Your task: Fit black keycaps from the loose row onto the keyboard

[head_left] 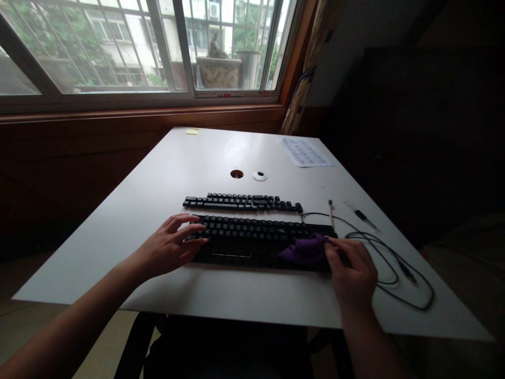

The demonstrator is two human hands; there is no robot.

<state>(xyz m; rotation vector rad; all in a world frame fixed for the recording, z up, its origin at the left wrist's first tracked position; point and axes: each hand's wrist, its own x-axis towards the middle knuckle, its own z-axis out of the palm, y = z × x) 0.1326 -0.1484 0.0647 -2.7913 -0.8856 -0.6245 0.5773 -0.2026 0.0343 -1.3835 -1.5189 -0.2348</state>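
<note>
A black keyboard (252, 239) lies on the white table (165, 173) near its front edge. My left hand (173, 246) rests on the keyboard's left end with its fingers spread. My right hand (351, 271) is at the keyboard's right end, its fingers closed on a purple cloth (303, 250) that lies over the keys there. A row of loose black keycaps (240, 201) sits just behind the keyboard.
The keyboard's black cable (394, 273) loops on the table to the right. A small brush (331, 209) and a thin tool (361, 215) lie behind it. Farther back are a cable hole (236, 173), its cap (259, 176), a printed sheet (305, 151) and a yellow note (192, 131).
</note>
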